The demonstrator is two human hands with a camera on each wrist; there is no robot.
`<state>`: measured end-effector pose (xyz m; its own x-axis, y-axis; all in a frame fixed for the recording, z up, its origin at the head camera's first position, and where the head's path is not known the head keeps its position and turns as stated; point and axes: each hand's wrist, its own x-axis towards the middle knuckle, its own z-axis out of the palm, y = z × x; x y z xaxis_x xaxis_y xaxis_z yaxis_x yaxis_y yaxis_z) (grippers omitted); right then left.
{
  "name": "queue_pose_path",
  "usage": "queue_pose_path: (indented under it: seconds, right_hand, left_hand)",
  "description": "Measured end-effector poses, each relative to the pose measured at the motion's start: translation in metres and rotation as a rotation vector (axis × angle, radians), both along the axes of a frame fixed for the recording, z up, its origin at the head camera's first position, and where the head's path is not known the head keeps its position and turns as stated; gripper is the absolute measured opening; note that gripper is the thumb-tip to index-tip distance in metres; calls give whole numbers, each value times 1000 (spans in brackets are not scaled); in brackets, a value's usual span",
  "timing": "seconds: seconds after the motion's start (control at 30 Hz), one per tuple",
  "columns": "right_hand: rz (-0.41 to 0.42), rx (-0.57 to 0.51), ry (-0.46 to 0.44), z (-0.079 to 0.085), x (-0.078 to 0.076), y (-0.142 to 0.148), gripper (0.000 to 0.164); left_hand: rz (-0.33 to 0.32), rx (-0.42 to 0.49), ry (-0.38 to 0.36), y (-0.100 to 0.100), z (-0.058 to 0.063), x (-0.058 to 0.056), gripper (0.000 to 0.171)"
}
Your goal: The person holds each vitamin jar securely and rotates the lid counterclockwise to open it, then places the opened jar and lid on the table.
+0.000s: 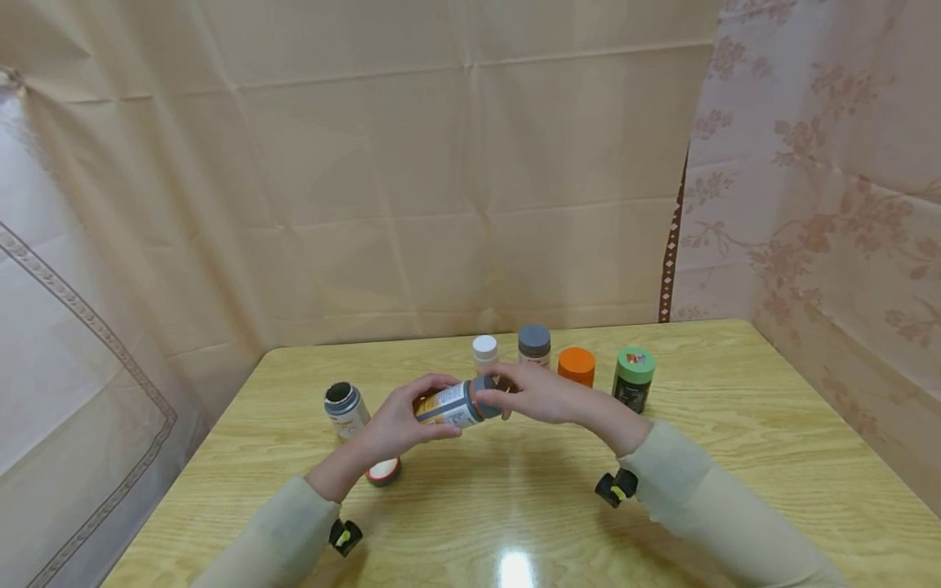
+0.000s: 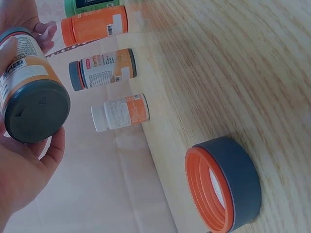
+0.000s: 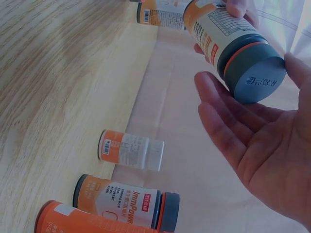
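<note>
Over the middle of the table [image 1: 720,441], a bottle [image 1: 447,407] is held up on its side, its grey cap [image 1: 484,397] toward the right. Wrapped around its body is the left hand [image 1: 408,416], thumb nearer the person; the right hand [image 1: 544,396] pinches the cap between thumb and fingers, its wrist bent inward. Both forearms reach in from the near edge in pale sleeves. Yellowish wood grain covers the table; beige cloth [image 1: 470,163] hangs behind, floral cloth [image 1: 831,180] at right. Left of the hands stands an uncapped jar [image 1: 345,408], a loose lid [image 1: 383,472] lying inside-up near it. Behind stand a white-capped bottle [image 1: 485,349], a grey-capped bottle [image 1: 534,343], an orange jar [image 1: 576,365] and a green-lidded jar [image 1: 635,380]; from the head view, the right hand and arm partly cover these.
</note>
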<state>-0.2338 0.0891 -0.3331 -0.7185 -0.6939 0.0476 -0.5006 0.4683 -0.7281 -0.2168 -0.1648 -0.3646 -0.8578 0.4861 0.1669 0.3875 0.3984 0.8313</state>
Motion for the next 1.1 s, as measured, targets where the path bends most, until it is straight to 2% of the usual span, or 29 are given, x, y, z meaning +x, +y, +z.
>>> queue_pose_path:
  seconds: [0.37, 0.83, 1.1]
  right_hand:
    - [-20, -2, 8, 3, 4, 3, 53]
    - [4, -41, 108, 3, 7, 5, 59]
    - [-21, 12, 98, 3, 7, 5, 61]
  left_hand:
    - [5, 2, -8, 0, 0, 0, 57]
    - [-5, 22, 2, -3, -1, 1, 57]
    - [-12, 25, 5, -4, -3, 0, 56]
